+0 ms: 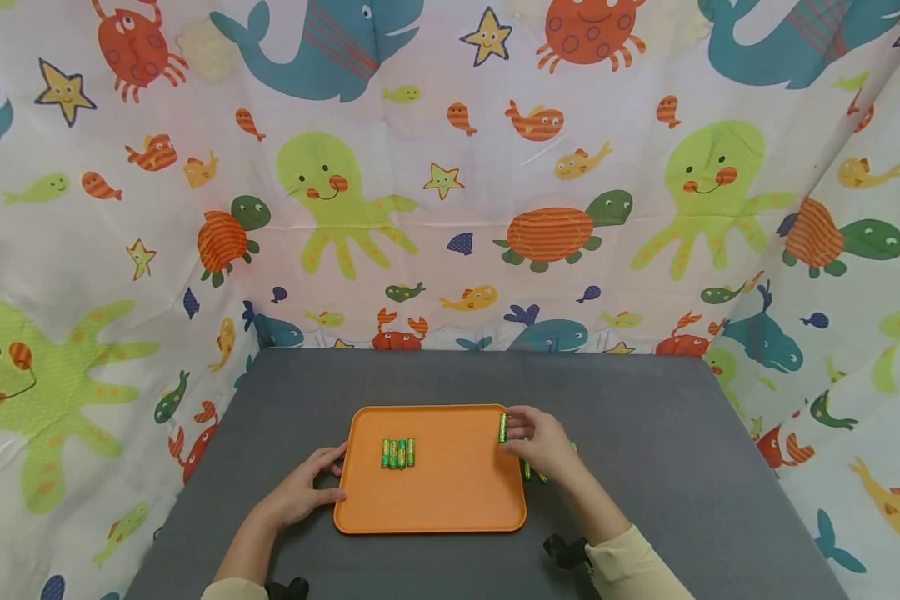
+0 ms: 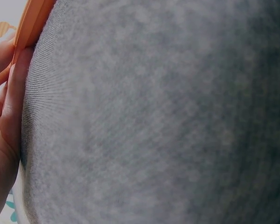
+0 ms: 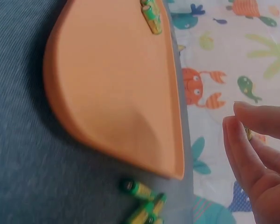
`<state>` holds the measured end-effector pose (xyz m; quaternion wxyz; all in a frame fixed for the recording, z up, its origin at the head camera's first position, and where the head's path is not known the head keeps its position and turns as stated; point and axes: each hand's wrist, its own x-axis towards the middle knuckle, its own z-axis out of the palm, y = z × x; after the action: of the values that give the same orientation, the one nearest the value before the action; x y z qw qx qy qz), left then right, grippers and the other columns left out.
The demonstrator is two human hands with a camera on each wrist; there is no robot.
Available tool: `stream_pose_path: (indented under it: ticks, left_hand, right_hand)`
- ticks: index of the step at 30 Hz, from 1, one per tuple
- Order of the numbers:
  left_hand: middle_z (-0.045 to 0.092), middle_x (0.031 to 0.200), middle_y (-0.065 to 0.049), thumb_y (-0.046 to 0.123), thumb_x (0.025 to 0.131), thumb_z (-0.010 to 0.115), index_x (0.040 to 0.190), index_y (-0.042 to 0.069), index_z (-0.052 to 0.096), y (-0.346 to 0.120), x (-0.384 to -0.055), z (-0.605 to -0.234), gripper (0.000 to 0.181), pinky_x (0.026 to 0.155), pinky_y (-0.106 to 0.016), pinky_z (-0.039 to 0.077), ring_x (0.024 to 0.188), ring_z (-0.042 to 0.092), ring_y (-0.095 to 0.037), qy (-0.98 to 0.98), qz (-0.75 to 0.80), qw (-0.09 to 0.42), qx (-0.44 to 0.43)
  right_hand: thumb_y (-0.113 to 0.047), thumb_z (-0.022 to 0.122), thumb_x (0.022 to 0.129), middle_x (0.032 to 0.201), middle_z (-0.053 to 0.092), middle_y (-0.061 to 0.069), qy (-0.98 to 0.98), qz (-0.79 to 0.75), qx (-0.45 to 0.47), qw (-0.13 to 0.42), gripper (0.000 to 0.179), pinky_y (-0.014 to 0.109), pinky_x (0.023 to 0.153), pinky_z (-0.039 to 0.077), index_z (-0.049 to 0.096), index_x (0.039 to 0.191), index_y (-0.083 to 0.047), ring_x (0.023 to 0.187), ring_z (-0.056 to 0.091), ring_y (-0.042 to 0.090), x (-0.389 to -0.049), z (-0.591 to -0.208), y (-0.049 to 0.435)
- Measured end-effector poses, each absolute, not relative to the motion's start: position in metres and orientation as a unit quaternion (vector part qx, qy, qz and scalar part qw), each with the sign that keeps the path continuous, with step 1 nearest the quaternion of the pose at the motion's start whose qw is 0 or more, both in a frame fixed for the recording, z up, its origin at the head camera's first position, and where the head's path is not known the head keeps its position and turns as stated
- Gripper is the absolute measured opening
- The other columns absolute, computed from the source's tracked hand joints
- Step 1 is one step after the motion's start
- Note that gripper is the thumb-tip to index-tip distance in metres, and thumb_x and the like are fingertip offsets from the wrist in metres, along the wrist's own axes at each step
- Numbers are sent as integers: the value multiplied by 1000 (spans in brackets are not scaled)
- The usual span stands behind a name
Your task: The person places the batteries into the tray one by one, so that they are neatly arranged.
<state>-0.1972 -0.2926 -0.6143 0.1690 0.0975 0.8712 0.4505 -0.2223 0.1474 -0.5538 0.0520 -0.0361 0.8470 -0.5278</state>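
Observation:
An orange tray (image 1: 450, 508) lies on the grey table. Several green-and-gold batteries (image 1: 398, 453) stand side by side in a row on its left half. At the tray's left edge, my left hand (image 1: 300, 492) rests its thumb and fingertips against the rim; the left wrist view shows them touching the tray edge (image 2: 32, 28). My right hand (image 1: 543, 442) pinches one battery (image 1: 502, 427) over the tray's upper right corner. In the right wrist view that battery (image 3: 248, 133) is mostly hidden behind the fingers.
More loose batteries (image 3: 142, 189) lie in a small pile on the table just right of the tray, partly hidden under my right hand in the head view. A sea-animal curtain (image 1: 450, 192) surrounds the table at the back and sides.

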Motion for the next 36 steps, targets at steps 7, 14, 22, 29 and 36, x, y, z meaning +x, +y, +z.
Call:
stream_pose_path:
  ticks: [7,14,22,29,36]
  left_hand:
    - [44,146,-8,32,88,79,160,17,31,-293,-197,-613,88,104,-53,33,116,50,-23,872,448,170,99]
    - [45,144,-6,34,87,80,160,17,32,-294,-199,-614,89,103,-52,33,115,50,-23,873,447,172,97]
    - [45,145,-6,33,86,81,160,19,34,-294,-199,-615,89,104,-52,33,115,50,-22,872,450,173,89]
    - [45,146,-6,34,86,81,159,20,34,-295,-198,-615,88,103,-53,34,115,50,-22,873,448,171,88]
    - [45,146,-7,35,86,80,160,20,34,-296,-199,-616,88,102,-53,35,114,50,-22,874,444,171,98]
  right_hand:
    - [-4,82,81,113,69,7,845,-530,-49,58,53,33,77,58,65,131,-8,92,68,16,-226,-550,128]
    - [-5,82,82,112,69,7,840,-532,-79,70,51,33,78,58,65,130,-7,93,68,17,-231,-545,108]
    - [-2,83,80,113,67,12,828,-540,-116,92,54,33,77,58,63,131,-1,99,68,29,-238,-547,84]
    - [-1,81,82,114,67,12,823,-539,-134,119,55,33,78,57,61,133,-1,99,68,27,-243,-555,63]
    - [0,82,81,112,67,12,825,-533,-139,122,53,33,78,57,63,131,0,98,68,28,-243,-574,45]
